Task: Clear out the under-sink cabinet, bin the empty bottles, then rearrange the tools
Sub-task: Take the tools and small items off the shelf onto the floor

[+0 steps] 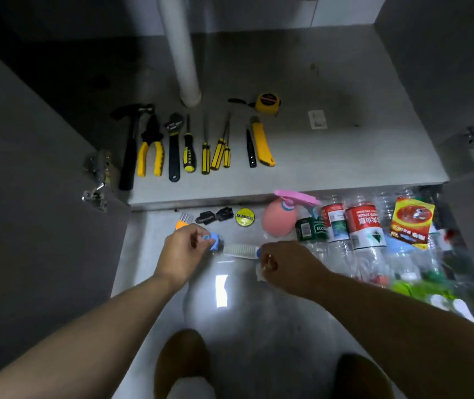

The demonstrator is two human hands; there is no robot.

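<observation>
Tools lie in a row on the cabinet floor (345, 156): a hammer (130, 145), yellow pliers (150, 145), a wrench (173, 145), several yellow screwdrivers (215, 154), a yellow utility knife (261, 145) and a tape measure (268, 102). On the tiled floor in front, my left hand (182, 251) pinches a small blue tool (212, 241). My right hand (283, 263) grips a small white thing (260, 272) beside a white ridged tube (240, 250). Empty plastic bottles (359, 223) lie piled at the right.
A white drain pipe (183, 53) stands at the cabinet's back. Open cabinet doors with hinges (97, 180) flank both sides. A pink spray bottle (280, 217), a yellow tape roll (244, 216), black clips (214, 216) and a red snack bag (411, 223) lie on the floor. My shoes (183, 358) are below.
</observation>
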